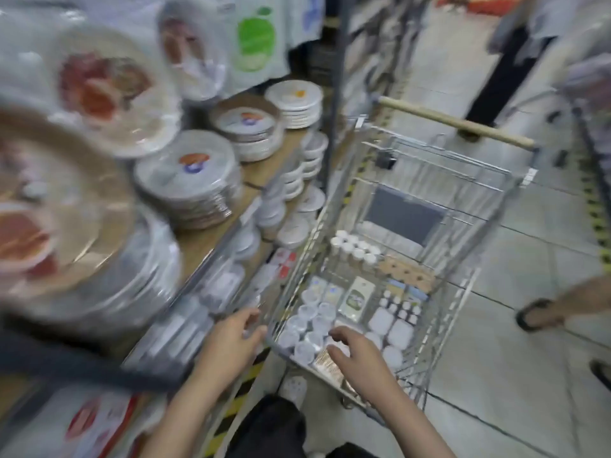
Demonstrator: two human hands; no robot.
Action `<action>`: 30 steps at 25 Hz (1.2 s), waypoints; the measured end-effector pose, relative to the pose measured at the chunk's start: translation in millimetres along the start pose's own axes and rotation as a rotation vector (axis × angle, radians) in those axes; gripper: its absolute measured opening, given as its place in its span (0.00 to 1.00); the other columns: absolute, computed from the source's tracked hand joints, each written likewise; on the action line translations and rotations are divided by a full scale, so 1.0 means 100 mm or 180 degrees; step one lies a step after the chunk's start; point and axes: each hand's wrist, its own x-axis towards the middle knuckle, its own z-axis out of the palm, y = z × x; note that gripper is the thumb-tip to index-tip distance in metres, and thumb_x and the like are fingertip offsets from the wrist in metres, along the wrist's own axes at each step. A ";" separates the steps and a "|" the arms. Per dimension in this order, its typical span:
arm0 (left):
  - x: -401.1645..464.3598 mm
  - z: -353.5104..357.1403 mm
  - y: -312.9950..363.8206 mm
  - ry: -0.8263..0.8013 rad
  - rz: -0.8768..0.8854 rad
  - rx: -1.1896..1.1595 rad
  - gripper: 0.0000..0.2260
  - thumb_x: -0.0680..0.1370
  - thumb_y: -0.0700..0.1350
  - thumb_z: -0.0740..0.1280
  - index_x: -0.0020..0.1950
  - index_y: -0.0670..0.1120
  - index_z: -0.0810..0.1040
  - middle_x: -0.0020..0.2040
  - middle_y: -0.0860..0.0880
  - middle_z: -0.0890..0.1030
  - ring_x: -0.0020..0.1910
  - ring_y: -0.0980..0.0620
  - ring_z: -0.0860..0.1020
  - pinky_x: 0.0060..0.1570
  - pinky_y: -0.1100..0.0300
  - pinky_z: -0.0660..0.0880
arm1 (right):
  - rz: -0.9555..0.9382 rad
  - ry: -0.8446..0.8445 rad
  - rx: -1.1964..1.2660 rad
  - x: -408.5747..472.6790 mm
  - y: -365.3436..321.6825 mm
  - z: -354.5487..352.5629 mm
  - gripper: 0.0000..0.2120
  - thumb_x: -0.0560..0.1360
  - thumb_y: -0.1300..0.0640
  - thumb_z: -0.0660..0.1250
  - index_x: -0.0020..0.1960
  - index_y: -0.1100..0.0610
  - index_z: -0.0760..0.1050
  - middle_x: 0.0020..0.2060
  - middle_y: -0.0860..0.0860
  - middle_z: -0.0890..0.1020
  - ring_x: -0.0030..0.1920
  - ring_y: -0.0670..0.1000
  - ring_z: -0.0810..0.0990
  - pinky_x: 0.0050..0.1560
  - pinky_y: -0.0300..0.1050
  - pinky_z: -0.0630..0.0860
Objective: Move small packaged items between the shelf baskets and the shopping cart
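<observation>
Over the near end of the shopping cart (429, 206), both hands are working low: the right hand (358, 358) is hovering inside the basket above the small packaged items (317, 322), its fingers (340, 332) loosely curled and spread, holding nothing that I can make out, probably poised to pick up a pack or having just let one go. The left hand (228, 342) is sitting at the cart's near corner, next to the wire rim, fingers bent; the blur is hiding whether it is gripping the rim, most likely to keep the cart steady beside the shelf. The packs are lying flat in neat rows on the cart floor, clear cups to the left, white square packs to the right, a green-labelled pack (358, 297) between them and white-capped bottles (355, 249) further in, an arrangement that seems meant to keep them countable and easy to reach. To the left, the lower shelf (185, 312) is holding more blurred packs close to the left hand, while stacks of wrapped plates (188, 176) are crowding the shelf above. Another person's sandalled foot (539, 314) is standing near the cart's right side, narrowing the aisle there.
</observation>
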 end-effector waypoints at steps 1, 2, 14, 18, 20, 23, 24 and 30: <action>-0.30 -0.06 -0.10 0.0298 -0.0135 -0.0068 0.14 0.77 0.48 0.67 0.62 0.49 0.76 0.56 0.54 0.80 0.53 0.53 0.78 0.54 0.56 0.75 | -0.0222 -0.0117 -0.0055 -0.09 -0.10 0.07 0.17 0.79 0.53 0.61 0.67 0.52 0.70 0.63 0.47 0.75 0.64 0.46 0.73 0.60 0.37 0.68; -0.68 -0.12 -0.25 0.0609 -0.0332 -0.0141 0.13 0.77 0.48 0.67 0.62 0.50 0.76 0.56 0.54 0.79 0.54 0.53 0.78 0.54 0.57 0.75 | -0.0444 -0.0293 -0.0126 -0.21 -0.21 0.16 0.17 0.79 0.53 0.61 0.67 0.52 0.71 0.63 0.46 0.75 0.63 0.45 0.73 0.58 0.35 0.69; -4.85 -0.13 -1.81 0.2490 -0.2618 -0.1298 0.12 0.77 0.42 0.67 0.61 0.47 0.76 0.53 0.51 0.80 0.51 0.53 0.78 0.51 0.61 0.73 | -0.2273 -0.2183 -0.1363 -2.01 -1.53 2.20 0.15 0.78 0.56 0.63 0.65 0.53 0.73 0.58 0.49 0.79 0.60 0.47 0.76 0.58 0.38 0.72; -6.11 -0.22 -2.09 0.3035 -0.3048 -0.1412 0.13 0.78 0.45 0.66 0.62 0.51 0.75 0.55 0.54 0.79 0.57 0.53 0.76 0.52 0.59 0.70 | -0.2814 -0.2759 -0.1473 -3.05 -2.04 3.13 0.12 0.78 0.56 0.63 0.62 0.51 0.74 0.55 0.45 0.79 0.55 0.43 0.76 0.52 0.34 0.70; -6.67 -0.29 -2.24 0.3256 -0.3253 -0.1499 0.12 0.78 0.47 0.65 0.62 0.52 0.74 0.56 0.55 0.78 0.58 0.54 0.75 0.55 0.58 0.70 | -0.3134 -0.3008 -0.1407 -3.60 -2.28 3.56 0.11 0.78 0.57 0.64 0.60 0.51 0.75 0.53 0.45 0.79 0.54 0.44 0.76 0.54 0.35 0.71; -7.35 -0.41 -2.38 0.3586 -0.3501 -0.1472 0.15 0.78 0.49 0.65 0.63 0.49 0.75 0.58 0.53 0.79 0.58 0.54 0.76 0.56 0.58 0.71 | -0.3471 -0.3222 -0.1461 -4.25 -2.57 4.03 0.15 0.78 0.54 0.64 0.64 0.50 0.74 0.60 0.45 0.78 0.59 0.44 0.76 0.58 0.36 0.70; -7.49 -0.48 -2.42 0.3661 -0.3513 -0.1423 0.15 0.78 0.50 0.65 0.64 0.48 0.75 0.58 0.53 0.80 0.58 0.54 0.76 0.55 0.59 0.71 | -0.3596 -0.3220 -0.1449 -4.38 -2.67 4.10 0.15 0.78 0.53 0.64 0.64 0.50 0.73 0.60 0.44 0.77 0.60 0.43 0.75 0.57 0.34 0.70; -7.76 -1.33 -2.62 0.3951 -0.2790 -0.0794 0.15 0.78 0.51 0.63 0.65 0.54 0.73 0.56 0.62 0.76 0.55 0.66 0.74 0.52 0.68 0.72 | -0.4175 -0.2705 -0.0515 -4.85 -3.53 4.14 0.11 0.78 0.53 0.63 0.60 0.46 0.75 0.54 0.38 0.76 0.56 0.37 0.73 0.51 0.26 0.67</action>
